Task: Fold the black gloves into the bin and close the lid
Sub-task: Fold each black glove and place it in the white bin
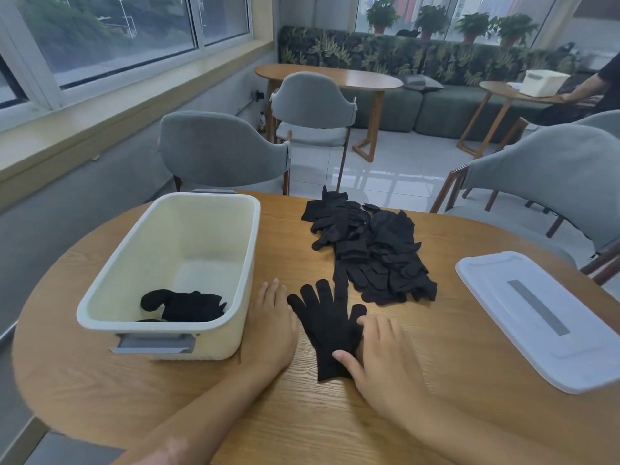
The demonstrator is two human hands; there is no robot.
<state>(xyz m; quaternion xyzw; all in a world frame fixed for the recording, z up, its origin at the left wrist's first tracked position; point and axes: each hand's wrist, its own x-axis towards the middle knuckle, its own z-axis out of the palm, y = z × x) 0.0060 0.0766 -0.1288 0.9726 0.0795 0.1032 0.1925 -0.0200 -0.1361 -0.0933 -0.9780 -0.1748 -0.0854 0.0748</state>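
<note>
Both flat and holding nothing, my left hand (272, 325) rests on the table beside the limp, light glove (327, 327) my right hand (382, 355) presses near the table's front edge; I'd pinch its cuff to fold it.

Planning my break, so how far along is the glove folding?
Early on. Done: folded gloves already lie in the bin. In hand: one glove lies flat on the table, right hand on it, left hand beside it. Left: the pile is unfolded, and the lid is off.
</note>
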